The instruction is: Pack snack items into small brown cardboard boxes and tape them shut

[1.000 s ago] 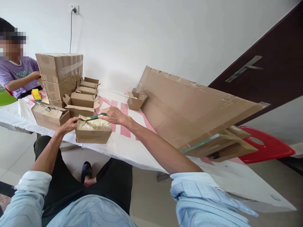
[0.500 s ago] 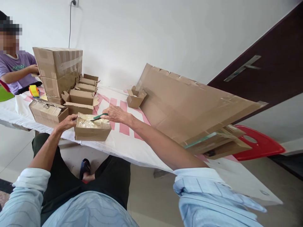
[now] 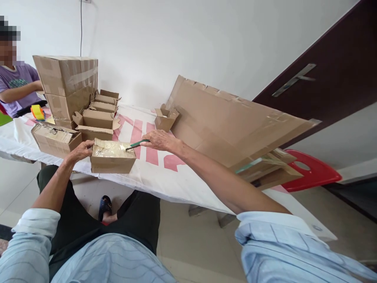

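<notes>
A small cardboard box (image 3: 113, 163) with shiny tape over its top sits at the table's front edge. My left hand (image 3: 81, 151) grips its left end, fingers closed at the upper corner. In my right hand (image 3: 159, 140) is a slim green box cutter (image 3: 139, 144), its dark tip at the right end of the taped top. Left of my left hand stands another taped box (image 3: 55, 139) with a torn-looking top. Behind the held box is an open, flapped box (image 3: 98, 121).
Stacked taped cartons (image 3: 70, 78) rise at the left, beside a yellow tape roll (image 3: 37, 112). A person in a purple shirt (image 3: 22, 84) sits beyond. A small open box (image 3: 165, 120) stands by a large leaning cardboard sheet (image 3: 229, 122). A red chair (image 3: 315, 173) is at right.
My right hand has drawn the box cutter rightward along the taped top, from its middle to the right end. My left hand still grips the box's left end. The view has shifted slightly.
</notes>
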A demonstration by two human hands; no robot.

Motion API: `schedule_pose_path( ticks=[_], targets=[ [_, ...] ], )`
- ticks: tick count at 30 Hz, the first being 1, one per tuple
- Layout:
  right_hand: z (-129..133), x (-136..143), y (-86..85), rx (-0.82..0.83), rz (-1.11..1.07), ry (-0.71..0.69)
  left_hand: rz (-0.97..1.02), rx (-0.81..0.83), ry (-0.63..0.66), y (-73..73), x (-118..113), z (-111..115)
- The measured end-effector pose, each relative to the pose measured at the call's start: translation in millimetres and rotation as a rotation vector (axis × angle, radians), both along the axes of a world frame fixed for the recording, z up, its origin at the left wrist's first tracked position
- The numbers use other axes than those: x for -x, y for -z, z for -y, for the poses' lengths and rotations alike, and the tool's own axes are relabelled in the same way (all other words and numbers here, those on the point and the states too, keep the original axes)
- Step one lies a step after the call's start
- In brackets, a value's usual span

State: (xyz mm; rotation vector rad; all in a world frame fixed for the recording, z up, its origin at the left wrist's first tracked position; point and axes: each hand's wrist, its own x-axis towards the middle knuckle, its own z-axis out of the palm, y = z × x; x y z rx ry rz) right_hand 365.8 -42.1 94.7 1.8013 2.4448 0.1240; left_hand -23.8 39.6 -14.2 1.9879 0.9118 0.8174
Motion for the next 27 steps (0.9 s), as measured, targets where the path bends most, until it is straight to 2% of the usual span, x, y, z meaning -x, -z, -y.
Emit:
schedule_pose_path(
  ticks=[4,7,9,11,13,16,19,21,23,25,27],
  targets=[
    [4,-40,3.1,-0.057,-0.063,0.017,-0.008,-0.016,0.000,2.9,3,-2],
    [10,-81,21.5,-0.164,-0.291,0.052,0.008,-0.015,-0.002,6.8,4,-4],
    [16,-98,49.7,-0.246,-0.468,0.100,0.023,-0.041,0.004,9.6,4,-5],
    [23,-100,90.2,-0.264,-0.561,0.217,0.040,-0.068,0.015,12.3,4,-7],
    [30,-88,136.2,-0.279,-0.598,0.390,0.047,-0.079,0.029,14.7,6,-10],
    [41,-58,196.6,-0.273,-0.600,0.457,0.029,-0.087,0.052,17.1,9,-15],
    [50,-36,231.6,-0.281,-0.604,0.496,0.002,-0.097,0.072,18.5,13,-22],
    [54,-28,240.9,-0.280,-0.611,0.520,-0.010,-0.106,0.083,19.3,14,-25],
    [55,-27,241.0,-0.279,-0.627,0.541,-0.017,-0.115,0.089,20.1,15,-27],
    [53,-30,232.0,-0.287,-0.655,0.559,-0.028,-0.123,0.084,20.6,16,-27],
    [49,-35,212.8,-0.308,-0.687,0.569,-0.046,-0.122,0.069,20.7,16,-27]
  ],
)
